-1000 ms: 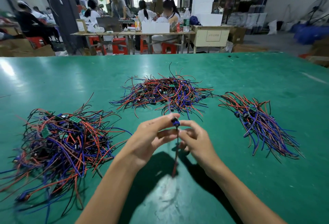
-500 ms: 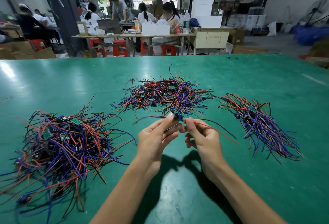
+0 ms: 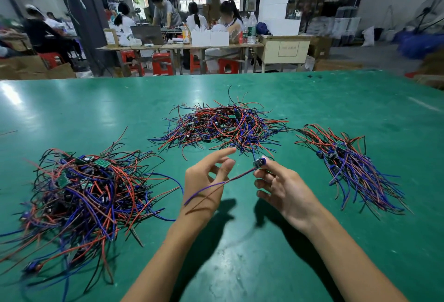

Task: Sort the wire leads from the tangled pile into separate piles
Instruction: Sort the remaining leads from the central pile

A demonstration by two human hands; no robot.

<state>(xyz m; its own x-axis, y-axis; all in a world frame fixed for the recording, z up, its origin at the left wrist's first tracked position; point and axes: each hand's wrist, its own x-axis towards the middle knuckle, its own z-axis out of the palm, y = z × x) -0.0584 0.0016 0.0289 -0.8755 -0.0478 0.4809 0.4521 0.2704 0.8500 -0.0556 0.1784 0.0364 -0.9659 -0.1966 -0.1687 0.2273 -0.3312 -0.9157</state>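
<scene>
My right hand [image 3: 281, 188] pinches a small dark component [image 3: 259, 163] with purple and red wire leads [image 3: 216, 185] trailing down-left across my left hand. My left hand [image 3: 206, 179] is beside it with fingers loosely spread, holding nothing. A tangled pile of red, blue and black leads [image 3: 225, 126] lies just beyond my hands. A big tangled pile with small green boards [image 3: 81, 196] lies to the left. An orderly pile of leads laid side by side [image 3: 350, 167] lies to the right.
All piles rest on a green table [image 3: 240, 253] whose far edge runs across the upper view. Beyond it, several people sit at work tables [image 3: 177, 47] with red stools and boxes.
My left hand has let go of the component and opened. My right hand keeps hold of it and has shifted right; the leads have swung over to the left.
</scene>
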